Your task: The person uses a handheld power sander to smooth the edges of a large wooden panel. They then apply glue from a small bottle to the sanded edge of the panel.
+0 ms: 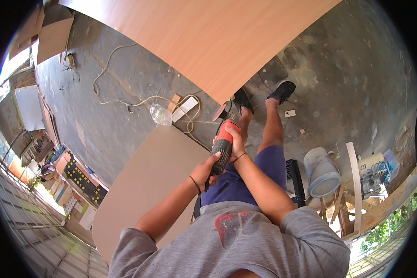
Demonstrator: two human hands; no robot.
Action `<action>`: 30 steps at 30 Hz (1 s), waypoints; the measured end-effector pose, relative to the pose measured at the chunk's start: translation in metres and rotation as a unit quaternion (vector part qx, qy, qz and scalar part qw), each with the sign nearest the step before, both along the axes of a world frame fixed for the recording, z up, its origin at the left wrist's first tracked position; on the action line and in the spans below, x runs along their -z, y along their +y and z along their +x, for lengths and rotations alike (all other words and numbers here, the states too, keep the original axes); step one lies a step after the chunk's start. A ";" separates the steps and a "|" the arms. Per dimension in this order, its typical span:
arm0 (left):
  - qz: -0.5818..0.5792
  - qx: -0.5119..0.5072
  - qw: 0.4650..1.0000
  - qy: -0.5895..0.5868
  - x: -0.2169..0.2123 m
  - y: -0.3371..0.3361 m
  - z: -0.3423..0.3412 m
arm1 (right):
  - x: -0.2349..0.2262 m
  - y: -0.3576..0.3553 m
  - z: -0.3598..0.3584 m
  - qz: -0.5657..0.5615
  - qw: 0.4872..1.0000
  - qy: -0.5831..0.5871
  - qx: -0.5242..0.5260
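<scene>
Both my hands grip a red and black power sander [223,141] in front of my body. My left hand [204,170] wraps the dark rear of the tool's body. My right hand [235,139] clasps the red housing nearer the head. The tool's round disc [220,112] sits at the lower edge of a large light-brown plywood sheet [208,37] that spans the top of the view. My legs in blue shorts and black shoes [282,91] stand on the concrete floor below it.
A second pale board [143,185] lies to my left. A white cable [111,99] loops across the floor toward a socket strip [184,108] and a clear plastic bag [161,114]. At right stand a white bucket [320,172], a wooden frame and a small compressor [373,173].
</scene>
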State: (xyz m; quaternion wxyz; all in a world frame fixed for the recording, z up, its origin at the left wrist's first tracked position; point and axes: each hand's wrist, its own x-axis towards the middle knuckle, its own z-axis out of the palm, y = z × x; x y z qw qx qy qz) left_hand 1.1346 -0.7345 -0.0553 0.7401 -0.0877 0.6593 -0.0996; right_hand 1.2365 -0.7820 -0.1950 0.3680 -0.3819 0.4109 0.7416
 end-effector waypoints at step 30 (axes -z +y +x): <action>0.168 0.193 0.954 -0.156 0.025 0.059 0.225 | -0.021 0.066 0.266 0.049 0.963 -0.222 0.145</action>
